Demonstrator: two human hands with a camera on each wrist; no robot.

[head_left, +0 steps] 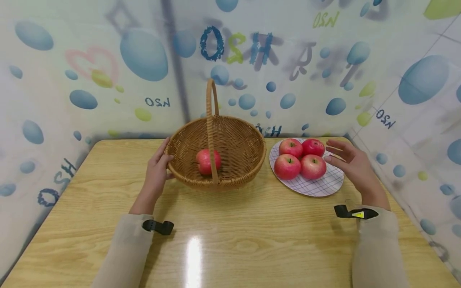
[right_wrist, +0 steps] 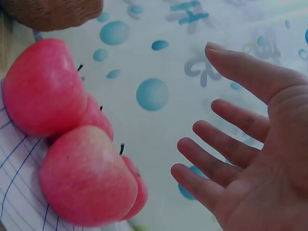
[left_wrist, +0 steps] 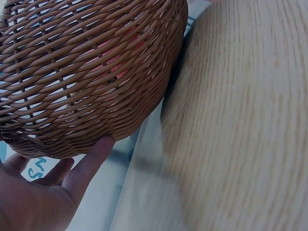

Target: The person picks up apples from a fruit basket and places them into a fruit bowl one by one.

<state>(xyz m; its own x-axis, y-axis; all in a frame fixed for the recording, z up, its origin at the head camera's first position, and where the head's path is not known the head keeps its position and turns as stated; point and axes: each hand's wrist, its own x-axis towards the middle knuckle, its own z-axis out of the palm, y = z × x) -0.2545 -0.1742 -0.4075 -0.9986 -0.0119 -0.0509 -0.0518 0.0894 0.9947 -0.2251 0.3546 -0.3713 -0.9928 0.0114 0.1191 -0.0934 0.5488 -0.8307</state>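
Note:
A brown wicker basket (head_left: pixel 237 148) with a tall arched handle sits on the table, one red apple (head_left: pixel 204 162) inside it. My left hand (head_left: pixel 156 164) rests against the basket's left side. In the left wrist view, its fingers (left_wrist: pixel 89 166) touch the outer weave. At the right, several red apples (head_left: pixel 287 167) sit close together on a round, grid-patterned plate (head_left: pixel 320 187). My right hand (head_left: pixel 347 160) hovers just right of those apples with its fingers spread. The right wrist view shows a gap between this hand (right_wrist: pixel 245 154) and the apples (right_wrist: pixel 86 175).
The wooden table (head_left: pixel 252 232) stretches in front of the basket and plate. A patterned cloth backdrop (head_left: pixel 245 96) with blue ovals and lettering rises behind the table's far edge and along both sides. Black straps are on both wrists.

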